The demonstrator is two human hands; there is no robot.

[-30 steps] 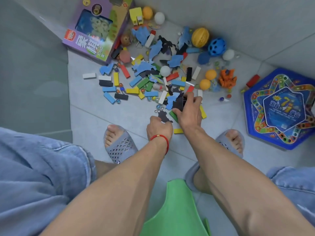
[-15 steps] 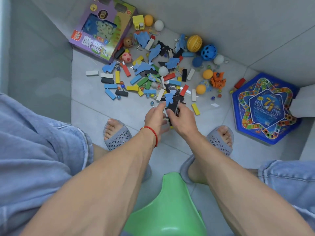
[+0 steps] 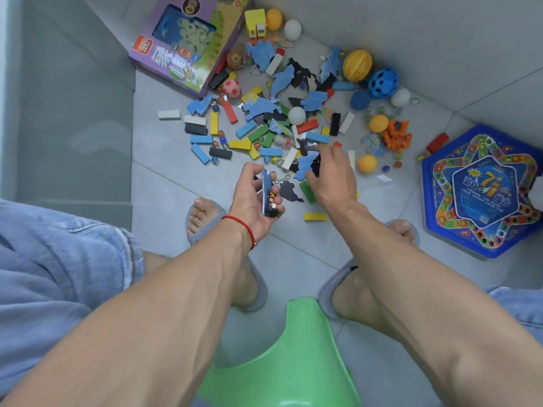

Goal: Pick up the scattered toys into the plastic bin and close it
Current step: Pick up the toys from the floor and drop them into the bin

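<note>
Meanwhile, a seated person leans over a spill of toys on grey floor tiles. The left hand [image 3: 252, 198] has its fingers curled round a thin stack of flat puzzle pieces [image 3: 268, 198], held on edge between thumb and fingertips. The right hand [image 3: 332, 174] reaches palm-down into the heap, fingers spread and slightly bent over a blue puzzle piece [image 3: 305, 165]; whether the fingertips already pinch it cannot be told, as the hand covers the contact.

Just beyond the right fingertips lie coloured domino blocks [image 3: 252, 133], more blue and black cut-out shapes, marbles and a white ball [image 3: 296, 114]. Past those sit an orange ball [image 3: 357, 65], a blue holed ball [image 3: 383, 83] and a purple game box [image 3: 191, 42]. A black piece [image 3: 289, 191] and a yellow block [image 3: 315, 216] rest nearer the wrists. To the outside of the right hand lies a blue star-patterned board game [image 3: 482, 189].

No plastic bin is plainly in view; a green plastic object [image 3: 282, 362] sits below the forearms, and whether it is the bin or a stool cannot be told.

The flat pieces look light, thin and probably foam or card, likely to bend and hard to lift off smooth tile; sliding a fingertip under an edge, then pinching across the faces, seems the surest hold. Blocks look rigid and suit a grasp by their long sides; marbles will roll and want scooping.
</note>
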